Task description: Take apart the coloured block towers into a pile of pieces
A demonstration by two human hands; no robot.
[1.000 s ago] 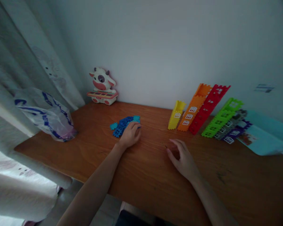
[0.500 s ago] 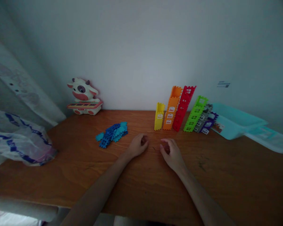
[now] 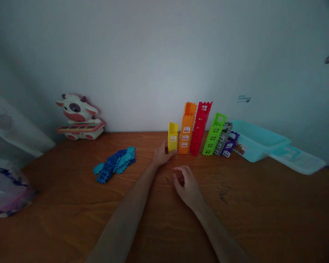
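Observation:
My left hand is at the foot of a short yellow tower of interlocking building blocks, its thumb across the front and its fingers at the left side. The tower stands upright on the table. Loosely curved, my right hand rests on the wood closer to me, with a gap between thumb and fingers and nothing in it. Just right of the yellow tower stand a taller orange tower and a red tower. A green tower, a grey one and a purple one follow.
A pile of blue block plates lies left of my hands. Behind it, by the wall, sits a cow toy keyboard. A turquoise bin and its lid are at the right. A plastic bag lies at the left edge.
My left hand has reached forward from the bare table to the yellow tower and closed round its base. The right hand stays about where it was. The view has turned slightly right.

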